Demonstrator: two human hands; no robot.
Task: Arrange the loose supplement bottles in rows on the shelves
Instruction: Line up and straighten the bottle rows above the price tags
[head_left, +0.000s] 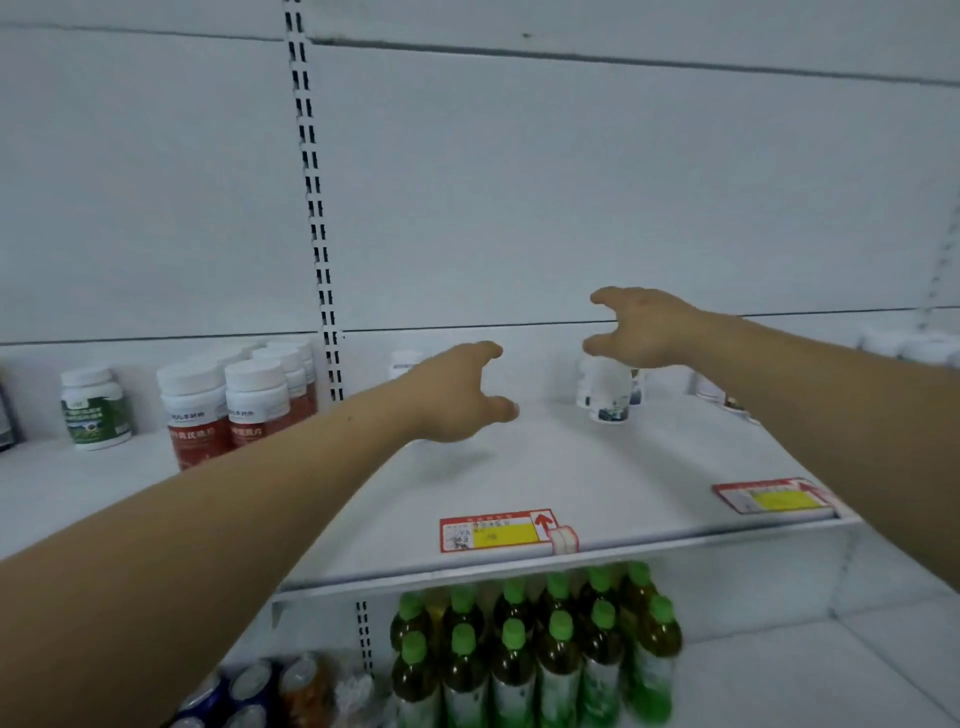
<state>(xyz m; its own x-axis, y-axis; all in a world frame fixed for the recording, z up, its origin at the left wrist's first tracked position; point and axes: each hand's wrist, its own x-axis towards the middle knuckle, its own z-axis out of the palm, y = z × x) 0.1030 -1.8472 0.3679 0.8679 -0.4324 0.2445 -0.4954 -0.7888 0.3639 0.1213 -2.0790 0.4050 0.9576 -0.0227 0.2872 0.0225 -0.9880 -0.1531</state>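
Both my hands reach over a white shelf. My left hand hovers above the shelf's middle, fingers spread and curved, holding nothing. My right hand is higher and further back, spread just above a group of white supplement bottles with dark label bands, not touching them. One small white bottle stands at the back beyond my left hand. More bottles lie partly hidden behind my right forearm. White-capped red-label bottles stand in rows on the left bay, with a green-label bottle beside them.
A slotted upright divides the two shelf bays. Red and yellow price tags sit on the shelf's front edge. Below are several green-capped drink bottles and cans. Blurred white bottles stand far right.
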